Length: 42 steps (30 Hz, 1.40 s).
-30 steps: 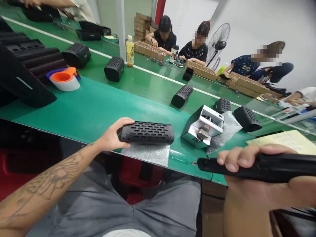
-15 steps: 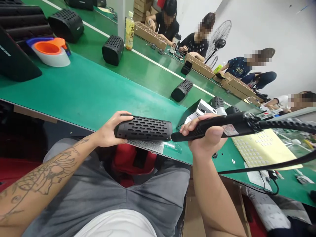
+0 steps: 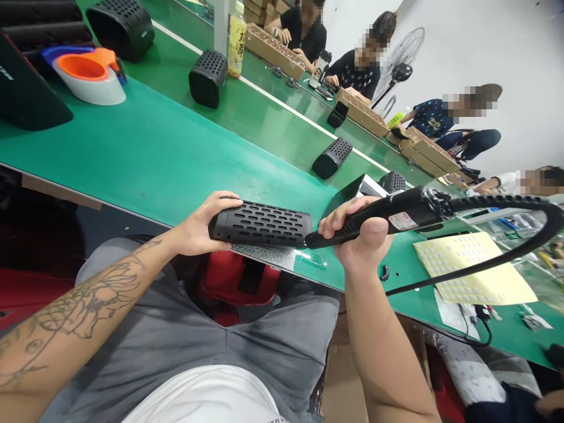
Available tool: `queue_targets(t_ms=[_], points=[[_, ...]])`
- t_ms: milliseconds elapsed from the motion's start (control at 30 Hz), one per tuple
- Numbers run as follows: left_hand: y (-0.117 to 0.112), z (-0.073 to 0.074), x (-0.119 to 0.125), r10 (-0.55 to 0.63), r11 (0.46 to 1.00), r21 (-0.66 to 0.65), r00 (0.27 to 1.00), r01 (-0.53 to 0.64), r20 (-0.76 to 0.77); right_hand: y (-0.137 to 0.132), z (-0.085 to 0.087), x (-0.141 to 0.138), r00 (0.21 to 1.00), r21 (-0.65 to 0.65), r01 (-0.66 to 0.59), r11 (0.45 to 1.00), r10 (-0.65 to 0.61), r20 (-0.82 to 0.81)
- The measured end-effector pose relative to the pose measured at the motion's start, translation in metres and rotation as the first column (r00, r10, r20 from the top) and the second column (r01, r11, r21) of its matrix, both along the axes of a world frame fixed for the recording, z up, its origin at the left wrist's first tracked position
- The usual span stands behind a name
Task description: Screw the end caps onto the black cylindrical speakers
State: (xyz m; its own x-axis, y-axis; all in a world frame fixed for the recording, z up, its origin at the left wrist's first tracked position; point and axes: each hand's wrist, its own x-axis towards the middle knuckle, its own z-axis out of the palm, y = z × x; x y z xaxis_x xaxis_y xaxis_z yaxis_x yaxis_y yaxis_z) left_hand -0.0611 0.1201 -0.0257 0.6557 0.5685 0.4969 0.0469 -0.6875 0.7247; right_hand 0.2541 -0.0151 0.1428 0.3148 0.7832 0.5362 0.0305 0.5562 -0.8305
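Note:
A black speaker (image 3: pixel 269 223) with a slotted grille lies on its side at the table's front edge. My left hand (image 3: pixel 205 226) is closed around its left end, thumb on the upper side. My right hand (image 3: pixel 363 235) grips a black corded electric screwdriver (image 3: pixel 374 218), held almost level. Its tip meets the lower corner of the speaker's right end; the exact contact point is too small to make out. A clear bubble-wrap sheet (image 3: pixel 282 258) lies partly under the speaker. Behind my right hand stands a silver and black box (image 3: pixel 365 187), partly hidden.
Several similar speakers (image 3: pixel 332 157) stand along the green table (image 3: pixel 176 147). An orange and white tape dispenser (image 3: pixel 90 73) sits at the left, a drink bottle (image 3: pixel 237 41) farther back. A yellow sticker sheet (image 3: pixel 476 267) lies right, under the screwdriver's cable (image 3: pixel 520 252). Several people work across the table.
The screwdriver's rear end has risen slightly and its cable now bows in a wider loop. The view has shifted a little. Both hands keep their holds.

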Motion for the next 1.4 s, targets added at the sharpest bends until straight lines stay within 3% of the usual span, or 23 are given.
queue_targets(t_ms=[433, 733, 833, 900, 967, 1067, 1100, 1167, 1300, 1400], points=[[0.006, -0.007, 0.003, -0.065, 0.993, 0.104, 0.996, 0.059, 0.054, -0.002, -0.004, 0.004, 0.994, 0.019, -0.107, 0.994, 0.108, -0.02], [0.007, -0.01, 0.009, -0.01, 0.992, 0.125, 0.997, 0.001, 0.072, -0.004, -0.007, 0.006, 0.994, 0.004, -0.108, 0.994, 0.108, -0.014], [0.005, -0.011, 0.009, 0.023, 0.991, 0.127, 0.998, -0.03, 0.053, -0.004, 0.001, 0.013, 1.0, 0.001, -0.016, 1.0, 0.016, 0.013], [0.003, -0.011, 0.01, 0.051, 0.991, 0.12, 0.998, -0.055, 0.032, -0.001, 0.01, 0.028, 0.989, 0.051, 0.15, 0.987, -0.151, 0.014], [0.0, -0.011, 0.01, 0.072, 0.991, 0.109, 0.997, -0.073, 0.009, 0.005, 0.017, 0.052, 0.917, 0.121, 0.393, 0.912, -0.398, 0.026], [-0.005, -0.012, 0.01, 0.099, 0.991, 0.098, 0.995, -0.096, -0.022, 0.015, 0.018, 0.095, 0.716, 0.168, 0.668, 0.725, -0.688, 0.117], [-0.006, -0.013, 0.01, 0.109, 0.99, 0.096, 0.994, -0.106, -0.027, 0.018, 0.016, 0.107, 0.669, 0.163, 0.709, 0.686, -0.728, 0.15], [-0.008, -0.015, 0.01, 0.129, 0.987, 0.098, 0.991, -0.126, -0.024, 0.022, 0.007, 0.125, 0.639, 0.145, 0.737, 0.66, -0.75, 0.171], [-0.009, -0.019, 0.011, 0.139, 0.983, 0.121, 0.99, -0.138, -0.003, 0.022, -0.009, 0.134, 0.686, 0.105, 0.705, 0.701, -0.713, 0.146], [-0.008, -0.02, 0.012, 0.133, 0.981, 0.143, 0.991, -0.132, -0.001, 0.017, -0.01, 0.127, 0.702, 0.082, 0.698, 0.712, -0.702, 0.12]])
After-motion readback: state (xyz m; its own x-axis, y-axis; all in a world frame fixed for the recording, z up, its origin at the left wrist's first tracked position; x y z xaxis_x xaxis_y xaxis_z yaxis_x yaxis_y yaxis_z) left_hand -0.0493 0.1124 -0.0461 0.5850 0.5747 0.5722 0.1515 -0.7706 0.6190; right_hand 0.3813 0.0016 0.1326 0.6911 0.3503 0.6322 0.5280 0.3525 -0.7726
